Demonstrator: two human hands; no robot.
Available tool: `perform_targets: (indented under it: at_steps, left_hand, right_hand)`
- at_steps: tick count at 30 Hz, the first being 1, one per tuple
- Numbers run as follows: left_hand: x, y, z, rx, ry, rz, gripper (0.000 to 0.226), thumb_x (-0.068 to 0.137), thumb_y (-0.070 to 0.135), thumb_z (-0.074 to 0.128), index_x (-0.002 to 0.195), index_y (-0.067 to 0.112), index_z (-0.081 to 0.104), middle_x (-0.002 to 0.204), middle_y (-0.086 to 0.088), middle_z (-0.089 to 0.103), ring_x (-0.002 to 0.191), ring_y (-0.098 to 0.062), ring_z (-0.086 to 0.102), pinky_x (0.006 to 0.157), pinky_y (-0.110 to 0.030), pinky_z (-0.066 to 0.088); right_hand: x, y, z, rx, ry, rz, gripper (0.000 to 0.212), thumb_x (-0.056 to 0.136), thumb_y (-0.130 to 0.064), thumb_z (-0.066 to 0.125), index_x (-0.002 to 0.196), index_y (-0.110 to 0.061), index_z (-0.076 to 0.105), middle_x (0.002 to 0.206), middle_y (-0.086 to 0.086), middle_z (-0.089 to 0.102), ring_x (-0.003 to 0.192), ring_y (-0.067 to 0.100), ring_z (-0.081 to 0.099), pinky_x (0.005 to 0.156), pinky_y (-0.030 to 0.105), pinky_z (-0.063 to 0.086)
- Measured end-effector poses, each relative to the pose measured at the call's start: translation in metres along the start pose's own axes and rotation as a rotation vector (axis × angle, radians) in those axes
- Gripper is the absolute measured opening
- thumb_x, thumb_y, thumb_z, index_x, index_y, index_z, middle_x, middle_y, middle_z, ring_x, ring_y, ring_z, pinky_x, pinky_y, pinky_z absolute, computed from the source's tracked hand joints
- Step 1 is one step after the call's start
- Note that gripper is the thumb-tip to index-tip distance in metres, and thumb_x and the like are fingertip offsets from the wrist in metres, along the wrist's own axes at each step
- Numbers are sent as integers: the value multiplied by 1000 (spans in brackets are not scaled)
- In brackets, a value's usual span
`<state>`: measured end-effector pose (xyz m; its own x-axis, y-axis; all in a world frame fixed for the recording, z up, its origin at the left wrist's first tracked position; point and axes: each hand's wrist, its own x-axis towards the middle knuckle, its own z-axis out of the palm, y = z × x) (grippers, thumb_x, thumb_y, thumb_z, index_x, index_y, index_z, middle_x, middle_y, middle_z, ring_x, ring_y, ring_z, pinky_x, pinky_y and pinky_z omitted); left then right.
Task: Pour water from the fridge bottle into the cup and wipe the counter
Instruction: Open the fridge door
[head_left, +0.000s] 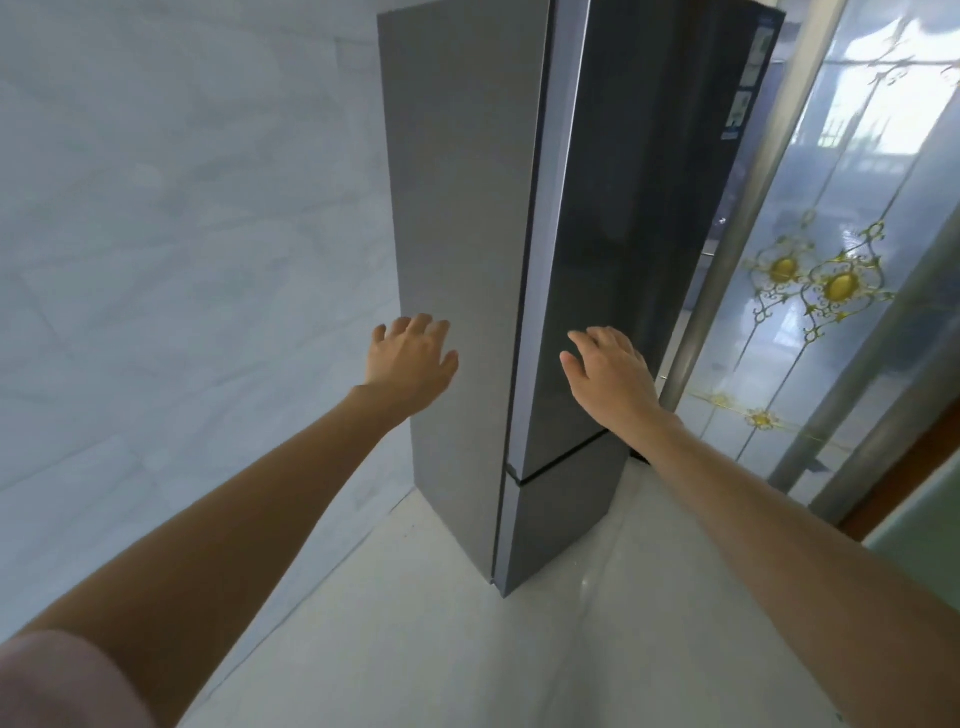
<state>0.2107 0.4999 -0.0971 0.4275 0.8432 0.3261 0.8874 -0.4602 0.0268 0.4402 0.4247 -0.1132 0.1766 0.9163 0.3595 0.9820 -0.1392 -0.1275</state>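
Daylight enters from the far right through the glass door (831, 218), blown out near its top. Cool, soft, even light elsewhere; shadows faint. Dark fridge door (623, 249) is glossy with dim reflections. Floor (597, 597) shows sheen. Strong wide-angle bending at edges. Slight softness overall, near sleeve (62, 686) blurred.

both hands (511, 364) open | at closed fridge (597, 234) | contact unclear

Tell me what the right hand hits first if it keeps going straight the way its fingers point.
Most likely the dark glossy upper door of the fridge. The right hand is open, fingers pointing up and forward at that door face, with nothing between them. How far it is from the glass is unclear from this one view.
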Motion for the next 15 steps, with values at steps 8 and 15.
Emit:
perform_targets:
  at_steps: [8,15]
  left_hand:
    - [71,-15,82,-32,-89,52,49,99,41,39,143,19,39,148,-4,41,135,-27,37,110,-44,28]
    - [145,-32,95,-57,-25,62,50,98,40,43,143,16,41,148,-7,42,136,-29,37,110,-46,28]
  right_hand:
    - [60,16,82,-7,-118,7,47,103,-37,30,143,-13,38,151,12,35,144,29,21,115,44,22]
    - [136,29,89,-31,15,-102,48,102,-35,34,142,-10,41,150,16,36,144,32,22,116,45,23]
